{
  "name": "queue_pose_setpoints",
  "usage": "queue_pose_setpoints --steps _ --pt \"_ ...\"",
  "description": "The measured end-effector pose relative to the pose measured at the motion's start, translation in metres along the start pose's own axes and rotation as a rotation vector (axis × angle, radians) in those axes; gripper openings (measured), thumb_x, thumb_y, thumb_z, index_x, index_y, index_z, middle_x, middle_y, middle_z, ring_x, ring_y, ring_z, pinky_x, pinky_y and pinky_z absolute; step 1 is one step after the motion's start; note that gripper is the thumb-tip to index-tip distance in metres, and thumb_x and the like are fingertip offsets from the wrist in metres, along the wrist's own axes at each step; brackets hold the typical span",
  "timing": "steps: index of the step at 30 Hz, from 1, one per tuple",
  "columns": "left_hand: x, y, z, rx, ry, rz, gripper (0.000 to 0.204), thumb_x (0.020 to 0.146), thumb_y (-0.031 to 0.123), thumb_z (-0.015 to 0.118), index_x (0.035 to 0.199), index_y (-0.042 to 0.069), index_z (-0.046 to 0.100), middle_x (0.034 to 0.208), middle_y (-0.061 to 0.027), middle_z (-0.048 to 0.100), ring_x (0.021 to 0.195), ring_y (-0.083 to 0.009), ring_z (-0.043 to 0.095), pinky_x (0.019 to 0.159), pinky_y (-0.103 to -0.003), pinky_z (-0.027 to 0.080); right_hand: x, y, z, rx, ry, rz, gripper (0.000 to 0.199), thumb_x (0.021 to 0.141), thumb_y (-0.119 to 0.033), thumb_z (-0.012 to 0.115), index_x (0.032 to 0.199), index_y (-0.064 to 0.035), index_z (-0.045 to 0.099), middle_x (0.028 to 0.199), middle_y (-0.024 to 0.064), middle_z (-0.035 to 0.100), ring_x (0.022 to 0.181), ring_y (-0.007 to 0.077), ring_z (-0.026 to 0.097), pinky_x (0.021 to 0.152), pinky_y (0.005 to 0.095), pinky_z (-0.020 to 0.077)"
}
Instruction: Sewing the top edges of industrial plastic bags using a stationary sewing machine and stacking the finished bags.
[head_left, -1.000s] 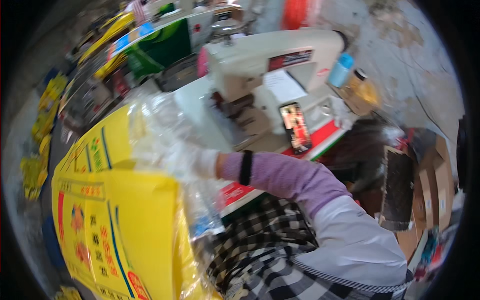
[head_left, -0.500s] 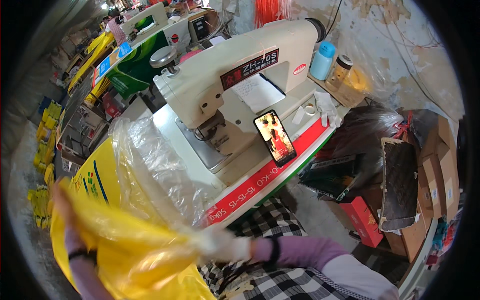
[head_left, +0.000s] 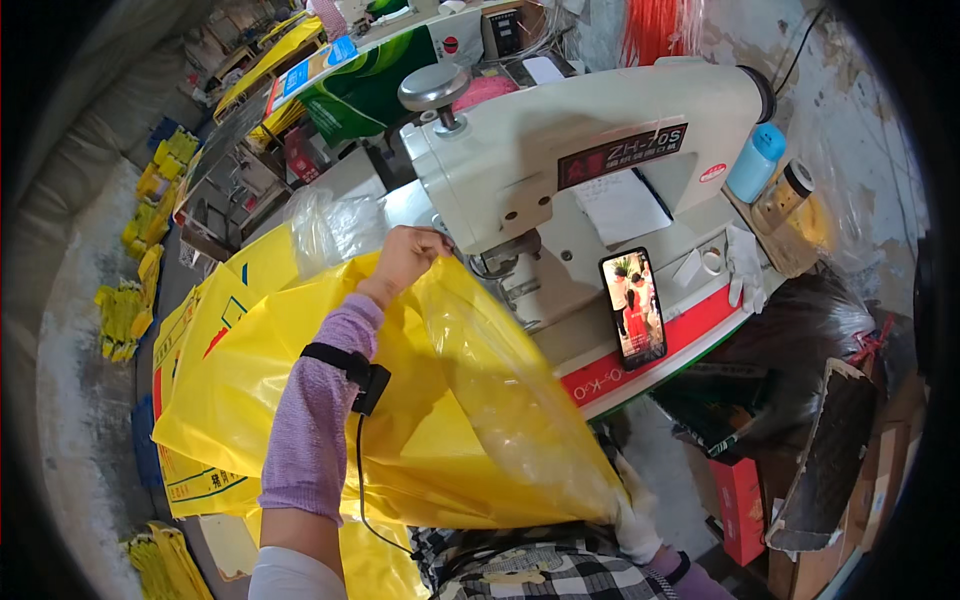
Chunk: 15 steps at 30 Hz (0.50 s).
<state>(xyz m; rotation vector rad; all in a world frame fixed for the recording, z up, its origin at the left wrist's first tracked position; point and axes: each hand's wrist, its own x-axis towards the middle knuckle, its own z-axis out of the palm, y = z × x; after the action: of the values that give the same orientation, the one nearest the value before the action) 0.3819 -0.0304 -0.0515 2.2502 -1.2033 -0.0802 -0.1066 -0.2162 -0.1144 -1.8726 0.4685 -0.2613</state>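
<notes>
My left hand (head_left: 405,258) grips the top edge of a large yellow woven bag (head_left: 300,400) with a clear plastic liner (head_left: 500,390), holding it just left of the needle area of a cream industrial sewing machine (head_left: 580,150). My left forearm wears a purple sleeve and a black wrist strap. My right hand (head_left: 630,520), in a whitish glove, pinches the bag's lower right corner near my lap; it is partly hidden behind the bag.
A phone (head_left: 633,308) with a lit screen leans on the machine table (head_left: 660,340). A blue bottle (head_left: 755,163) and a jar (head_left: 785,195) stand at the right. Stacks of yellow bags (head_left: 135,290) lie on the floor at left. Boxes (head_left: 830,470) sit at lower right.
The left hand has lifted from low at the left up to the machine head, carrying the bag's edge. The right hand has dropped to the lower right, stretching the bag.
</notes>
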Motion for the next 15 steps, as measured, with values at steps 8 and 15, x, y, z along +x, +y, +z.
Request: queue_pose_setpoints --steps 8,15 --pt "-0.013 0.015 0.015 0.435 -0.044 0.270 0.034 0.070 0.000 0.061 0.096 0.017 0.074 0.096 -0.0053 0.069 0.081 -0.0274 0.067 0.071 -0.037 0.055 0.002 0.030 -0.030 -0.349 -0.275 -0.062 0.041 0.087 -0.015 0.062 0.127 -0.0247 0.064 0.061 0.0135 0.056 0.051 0.0304 0.059 0.048 0.0394 0.0446" --pt "-0.006 0.057 0.018 0.668 0.096 0.139 0.025 0.079 0.012 0.061 0.099 0.015 0.074 0.090 -0.0070 0.067 0.090 -0.0296 0.063 0.075 -0.042 0.053 0.009 0.015 -0.016 -0.370 -0.473 -0.165 0.043 0.096 -0.031 0.055 0.138 -0.0201 0.053 0.096 0.0189 0.068 0.080 0.0343 0.068 0.073 0.0351 0.0548"
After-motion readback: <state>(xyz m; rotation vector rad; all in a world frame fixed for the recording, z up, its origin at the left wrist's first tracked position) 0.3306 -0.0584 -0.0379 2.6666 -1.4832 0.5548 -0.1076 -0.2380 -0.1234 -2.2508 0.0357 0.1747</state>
